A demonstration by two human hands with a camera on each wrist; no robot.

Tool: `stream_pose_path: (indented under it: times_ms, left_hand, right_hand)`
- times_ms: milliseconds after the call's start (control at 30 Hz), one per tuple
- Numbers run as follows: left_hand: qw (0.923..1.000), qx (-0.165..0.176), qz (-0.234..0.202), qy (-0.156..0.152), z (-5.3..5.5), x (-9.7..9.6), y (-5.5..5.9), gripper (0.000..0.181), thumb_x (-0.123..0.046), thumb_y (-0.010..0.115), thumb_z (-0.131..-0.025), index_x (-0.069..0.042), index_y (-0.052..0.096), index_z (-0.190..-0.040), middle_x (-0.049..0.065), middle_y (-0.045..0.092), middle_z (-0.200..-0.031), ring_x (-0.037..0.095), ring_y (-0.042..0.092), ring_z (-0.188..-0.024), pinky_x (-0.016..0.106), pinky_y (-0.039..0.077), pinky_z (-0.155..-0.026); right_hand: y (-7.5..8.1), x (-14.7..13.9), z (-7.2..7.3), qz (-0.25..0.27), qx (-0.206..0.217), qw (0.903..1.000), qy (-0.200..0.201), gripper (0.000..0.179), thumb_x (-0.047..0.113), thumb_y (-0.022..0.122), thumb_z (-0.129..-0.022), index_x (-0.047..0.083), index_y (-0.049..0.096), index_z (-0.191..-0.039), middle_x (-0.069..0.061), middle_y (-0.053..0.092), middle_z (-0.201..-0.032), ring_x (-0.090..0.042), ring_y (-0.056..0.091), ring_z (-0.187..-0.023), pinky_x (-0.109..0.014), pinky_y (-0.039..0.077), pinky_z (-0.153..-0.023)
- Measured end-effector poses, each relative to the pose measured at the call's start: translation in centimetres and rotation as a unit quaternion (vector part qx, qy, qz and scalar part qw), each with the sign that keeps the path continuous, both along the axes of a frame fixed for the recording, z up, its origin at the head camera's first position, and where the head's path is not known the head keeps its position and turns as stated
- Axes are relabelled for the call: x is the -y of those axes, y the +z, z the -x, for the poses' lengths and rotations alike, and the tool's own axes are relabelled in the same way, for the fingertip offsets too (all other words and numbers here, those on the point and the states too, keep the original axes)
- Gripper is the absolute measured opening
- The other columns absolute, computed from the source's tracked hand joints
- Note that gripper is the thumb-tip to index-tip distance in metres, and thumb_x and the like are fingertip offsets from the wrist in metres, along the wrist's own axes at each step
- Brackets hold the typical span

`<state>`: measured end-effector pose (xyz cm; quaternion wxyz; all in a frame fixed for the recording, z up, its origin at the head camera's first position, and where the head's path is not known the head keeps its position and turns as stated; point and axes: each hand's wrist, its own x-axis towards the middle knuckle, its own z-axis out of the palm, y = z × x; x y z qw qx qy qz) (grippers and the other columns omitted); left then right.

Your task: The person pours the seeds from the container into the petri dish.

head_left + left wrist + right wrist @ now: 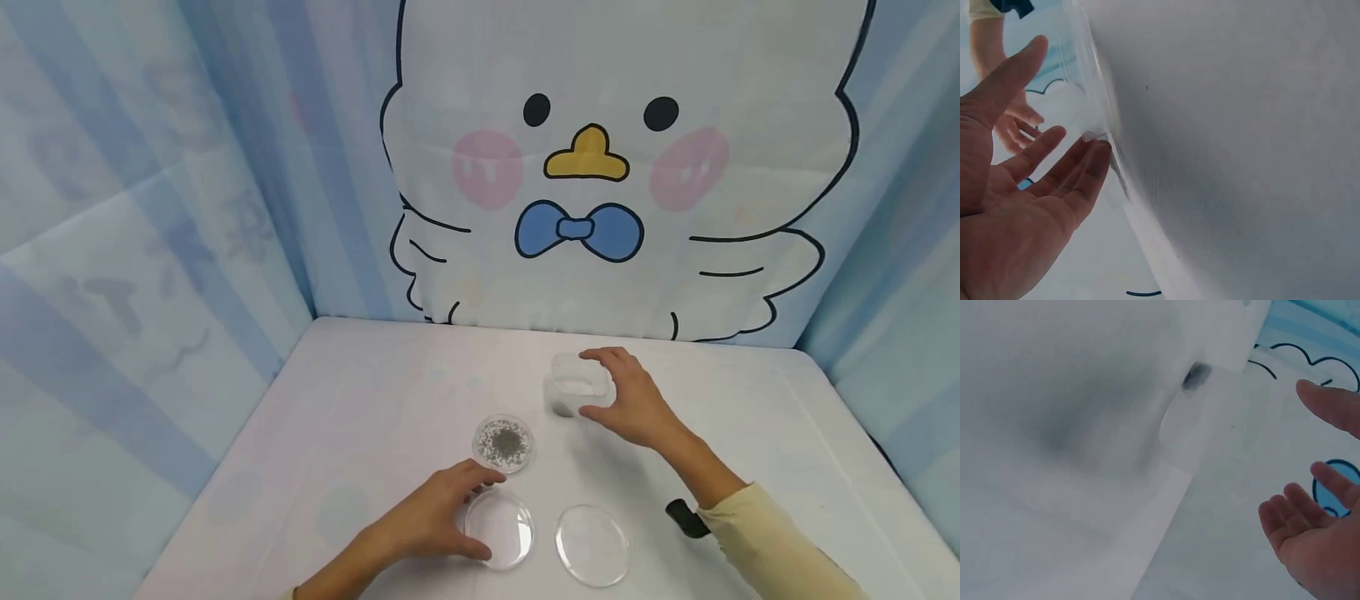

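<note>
My left hand (442,512) is spread around the near left edge of a clear round dish (517,543), thumb and forefinger apart. In the left wrist view its fingertips are right at the edge of the dish. Farther back, my right hand (633,404) reaches toward a translucent white container (566,383) with something dark at its lower end. Thumb and fingers stand apart beside it, and the right wrist view shows nothing between them. Just beyond the left hand is a round clear dish of dark and pale grains (504,444), darkest in the middle.
A clear round lid or dish (592,546) lies to the right of the left hand's dish. A small black object (687,518) shows at the right sleeve's cuff. The white-covered table (337,400) ends at a cartoon-printed curtain (577,292), with blue curtains at both sides.
</note>
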<state>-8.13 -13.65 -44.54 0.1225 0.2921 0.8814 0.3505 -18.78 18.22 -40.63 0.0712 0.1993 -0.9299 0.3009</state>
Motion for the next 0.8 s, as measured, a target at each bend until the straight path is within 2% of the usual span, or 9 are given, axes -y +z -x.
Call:
stream_pose_path:
  times_ms: [100,233,333,467,567,733,800]
  left_hand:
    - [0.9997,-0.014,0.016,-0.007,-0.2,-0.4,0.0,0.084,-0.028,0.099,-0.068,-0.013,0.059,-0.14,-0.002,0.064,-0.128,0.012,0.063,-0.115,0.031,0.054,-0.101]
    - [0.9989,-0.025,0.039,-0.009,-0.4,-0.9,0.1,0.086,-0.029,0.1,-0.066,-0.013,0.059,-0.14,-0.003,0.062,-0.131,0.011,0.062,-0.117,0.033,0.053,-0.104]
    - [0.9985,-0.024,0.048,-0.008,-0.5,-1.0,0.1,0.089,-0.03,0.101,-0.064,-0.013,0.058,-0.141,-0.003,0.061,-0.134,0.012,0.06,-0.121,0.034,0.052,-0.106]
    - [0.9977,-0.031,0.06,-0.011,-0.6,-1.2,0.2,0.092,-0.032,0.101,-0.062,-0.014,0.058,-0.142,-0.003,0.06,-0.135,0.013,0.059,-0.125,0.034,0.051,-0.108]
    - [0.9966,-0.039,0.071,-0.016,-0.7,-1.3,0.2,0.095,-0.034,0.101,-0.061,-0.013,0.057,-0.142,-0.003,0.059,-0.136,0.013,0.059,-0.124,0.033,0.051,-0.108]
    - [0.9954,-0.038,0.085,-0.019,-0.8,-1.5,0.4,0.096,-0.032,0.102,-0.06,-0.011,0.057,-0.142,-0.004,0.055,-0.136,0.012,0.057,-0.123,0.032,0.051,-0.108]
    - [0.9952,-0.033,0.09,-0.019,-0.8,-1.5,0.5,0.095,-0.029,0.102,-0.06,-0.01,0.057,-0.142,-0.004,0.054,-0.136,0.011,0.057,-0.122,0.031,0.051,-0.107]
  right_hand:
    - [-0.1,-1.2,1.0,-0.011,0.039,0.9991,-0.013,0.088,0.014,0.089,-0.08,0.006,0.042,-0.154,-0.025,0.043,-0.155,-0.048,0.045,-0.139,-0.07,0.043,-0.109]
    - [-0.7,-2.2,2.5,0.009,0.099,0.995,-0.008,0.103,0.018,0.09,-0.079,0.004,0.029,-0.161,-0.028,0.036,-0.16,-0.051,0.043,-0.141,-0.066,0.045,-0.11]
    - [-1.1,-2.6,3.5,0.031,0.141,0.9895,-0.003,0.108,0.017,0.091,-0.079,0.003,0.024,-0.163,-0.029,0.034,-0.162,-0.051,0.042,-0.143,-0.064,0.046,-0.11]
    - [-1.6,-2.7,4.4,0.045,0.183,0.982,0.001,0.108,0.015,0.09,-0.079,0.003,0.023,-0.163,-0.027,0.032,-0.164,-0.051,0.04,-0.145,-0.064,0.044,-0.112]
    - [-2.0,-2.8,4.7,0.045,0.202,0.9782,0.0,0.105,0.017,0.089,-0.08,0.004,0.025,-0.163,-0.027,0.033,-0.164,-0.052,0.045,-0.141,-0.064,0.046,-0.11]
    - [-2.6,-2.8,4.9,0.051,0.216,0.9751,-0.005,0.096,0.019,0.088,-0.083,0.006,0.032,-0.16,-0.027,0.038,-0.161,-0.051,0.054,-0.131,-0.062,0.052,-0.103]
    - [-2.7,-2.7,4.9,0.058,0.217,0.9745,-0.004,0.094,0.019,0.087,-0.083,0.005,0.033,-0.158,-0.026,0.039,-0.16,-0.05,0.054,-0.132,-0.061,0.052,-0.104]
